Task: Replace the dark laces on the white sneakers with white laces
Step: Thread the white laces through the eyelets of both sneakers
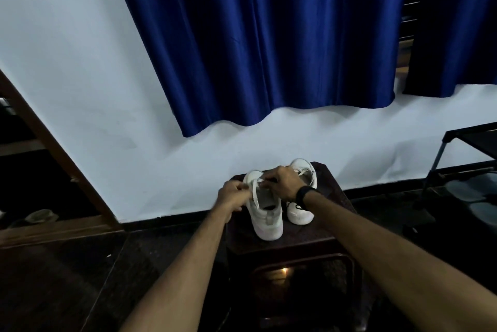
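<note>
Sneakers: two white sneakers side by side on a small dark wooden worktop (pixel 336 197), heels toward the camera; the left sneaker (pixel 265 213) stands nearer, the right sneaker (pixel 302 210) just beside it and farther back.
Left hand: the left hand (pixel 232 194) sits at the left sneaker's left side, fingers curled and pinching a white lace (pixel 255 193) that runs down over the shoe's opening.
Right hand: the right hand (pixel 282 181) is above the left sneaker's front, fingers bent onto the lace at the eyelets; a dark wristband (pixel 305 194) circles the wrist.
Edges: the left sneaker's heel lies near the worktop's front edge; the right sneaker's toe nears the back edge.
Open room: dark floor (pixel 67 278) lies open to the left; a black metal rack (pixel 462 159) stands well apart on the right; a pale wall (pixel 107 89) and a blue curtain (pixel 269 49) rise behind.
Hard to make out: the right hand hides the left sneaker's tongue and the eyelets; lacing on the right sneaker is partly covered by the wrist, with a dark mark near its heel that cannot be identified.
</note>
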Demonstrator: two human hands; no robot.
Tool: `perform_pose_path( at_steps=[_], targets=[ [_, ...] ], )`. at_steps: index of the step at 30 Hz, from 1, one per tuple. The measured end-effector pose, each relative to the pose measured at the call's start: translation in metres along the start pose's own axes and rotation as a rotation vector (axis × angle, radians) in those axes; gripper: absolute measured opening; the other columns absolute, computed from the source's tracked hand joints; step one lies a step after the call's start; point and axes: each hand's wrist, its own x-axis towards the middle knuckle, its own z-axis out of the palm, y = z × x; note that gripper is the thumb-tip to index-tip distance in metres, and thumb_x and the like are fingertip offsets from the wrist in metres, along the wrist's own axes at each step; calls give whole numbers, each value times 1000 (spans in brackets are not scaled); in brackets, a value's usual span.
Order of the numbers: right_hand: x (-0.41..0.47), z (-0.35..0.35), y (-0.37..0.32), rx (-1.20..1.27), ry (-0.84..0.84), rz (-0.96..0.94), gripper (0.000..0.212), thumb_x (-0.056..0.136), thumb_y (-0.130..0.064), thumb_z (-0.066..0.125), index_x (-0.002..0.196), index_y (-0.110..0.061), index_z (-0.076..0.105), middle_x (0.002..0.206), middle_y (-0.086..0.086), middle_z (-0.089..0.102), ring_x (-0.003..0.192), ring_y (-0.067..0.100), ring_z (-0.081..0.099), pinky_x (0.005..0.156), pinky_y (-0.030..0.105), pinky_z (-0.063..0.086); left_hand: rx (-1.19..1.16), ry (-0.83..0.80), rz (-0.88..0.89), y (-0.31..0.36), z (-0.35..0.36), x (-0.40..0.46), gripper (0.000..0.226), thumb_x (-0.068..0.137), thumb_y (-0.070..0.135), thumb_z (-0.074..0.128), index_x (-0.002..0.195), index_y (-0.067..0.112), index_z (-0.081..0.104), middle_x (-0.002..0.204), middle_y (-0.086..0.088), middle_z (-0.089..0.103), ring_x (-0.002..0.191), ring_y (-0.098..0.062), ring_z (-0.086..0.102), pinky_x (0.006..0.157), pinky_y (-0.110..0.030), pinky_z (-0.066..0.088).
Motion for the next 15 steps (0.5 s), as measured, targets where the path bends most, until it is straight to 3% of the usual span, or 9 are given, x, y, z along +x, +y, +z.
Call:
perform_pose_path(
  at_steps=[2,5,9,12,15],
  targets=[
    [1,-5,-2,-88,-54,-75,19,91,-27,63,94,-12,74,98,8,71,92,24,63,78,28,42,61,-87,-29,-5,7,-7,19,78,26,68,96,22,68,83,-2,74,64,-14,69,49,-21,50],
    [0,-7,-9,-304,-250,-166,26,89,-26,65,100,-3,70,112,14,59,101,28,57,82,31,42,-73,-84,-74,-7,12,-9,17,83,19,69,99,16,65,94,-8,71,71,-20,71,54,-29,58],
    [-1,-7,-20,-687,-390,-252,31,94,-23,55,117,-3,60,123,15,56,118,32,48,95,39,39,-239,-127,-127,-9,9,-6,22,78,-4,71,96,7,67,100,-17,71,78,-24,69,60,-36,62],
    [3,6,-34,-878,-464,-274,32,97,-25,47,123,-10,58,129,12,57,122,31,49,100,39,36,-227,-84,-116,-8,10,-7,19,79,-5,64,87,11,68,98,-18,71,81,-27,71,65,-40,62],
    [11,22,-41,-946,-507,-223,36,96,-30,49,126,-11,56,131,13,58,121,30,55,101,38,39,-209,-92,-108,-8,9,-7,20,79,-3,60,91,8,71,95,-19,72,79,-29,72,67,-45,62]
  ],
)
